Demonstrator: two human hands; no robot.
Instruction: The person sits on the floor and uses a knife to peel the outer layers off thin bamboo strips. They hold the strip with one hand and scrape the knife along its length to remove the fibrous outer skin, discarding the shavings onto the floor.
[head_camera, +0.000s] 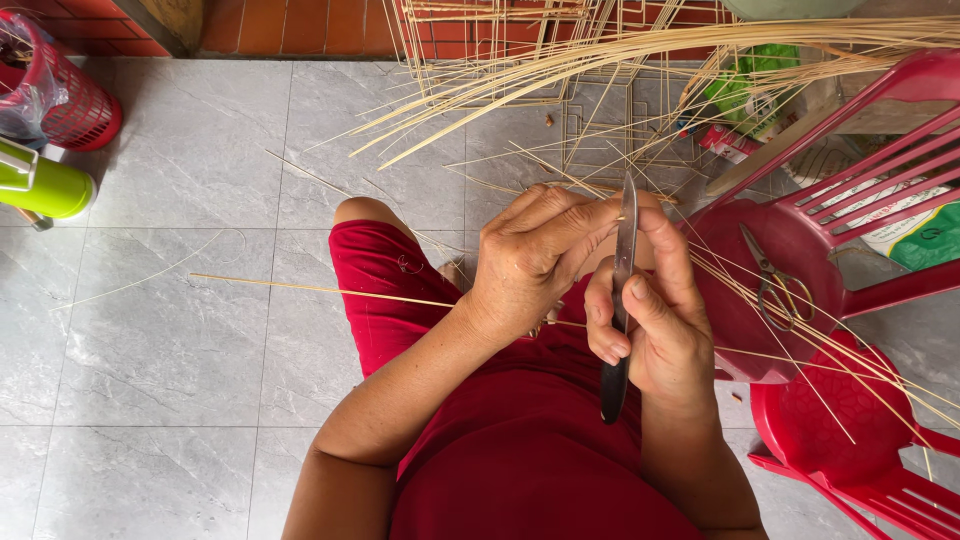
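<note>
seen from above, at the centre of the frame: the right hand (655, 320) is gripping a knife (620, 300), fingers curled shut round its dark handle and thumb lying along the grey blade, which is pointing toward the top of the frame. the left hand (535, 255) is sitting just left of the blade, its fingers pressed together and pinching a thin strip (330, 291) against the blade near its tip. the strip is running out to the left, across the red-clad knee (385, 275) and over the grey tiled floor (180, 330). both hands are touching each other around the knife.

at right centre a red chair (800, 240) is carrying scissors (770, 280) on its seat, with more thin strips lying across it. a red stool (840, 430) is standing at lower right. a bundle of long strips (620, 55) is arching across the top of the frame. at upper left, a red basket (75, 100) is standing beside a green container (45, 185).
</note>
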